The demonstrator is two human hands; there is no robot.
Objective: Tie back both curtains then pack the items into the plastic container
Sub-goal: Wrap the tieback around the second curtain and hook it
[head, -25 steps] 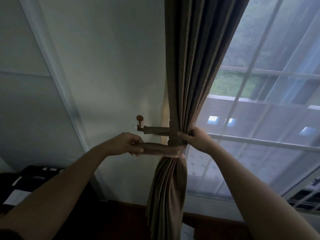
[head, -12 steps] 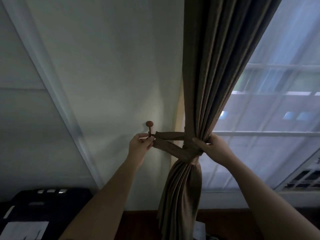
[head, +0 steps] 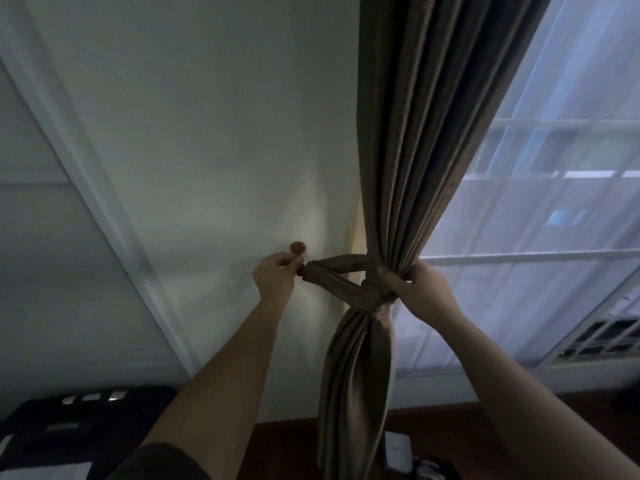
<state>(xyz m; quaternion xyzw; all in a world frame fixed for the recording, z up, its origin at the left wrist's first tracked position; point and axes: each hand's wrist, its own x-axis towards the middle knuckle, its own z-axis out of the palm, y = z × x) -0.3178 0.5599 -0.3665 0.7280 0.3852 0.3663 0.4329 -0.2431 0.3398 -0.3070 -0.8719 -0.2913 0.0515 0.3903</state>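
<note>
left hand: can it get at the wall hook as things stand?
Probably yes. The left hand is right at the wall hook, its fingers pinching the tieback end at the stem below the knob; nothing lies between.

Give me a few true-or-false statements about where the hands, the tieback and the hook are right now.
1. The tieback is wrapped around the curtain. True.
2. The left hand is at the wall hook, pinching the tieback's end. True.
3. The right hand hangs free, away from the curtain. False: it grips the gathered curtain just above the tieback.
4. The curtain hangs to the left of the hook. False: it hangs to the hook's right, beside the window.
</note>
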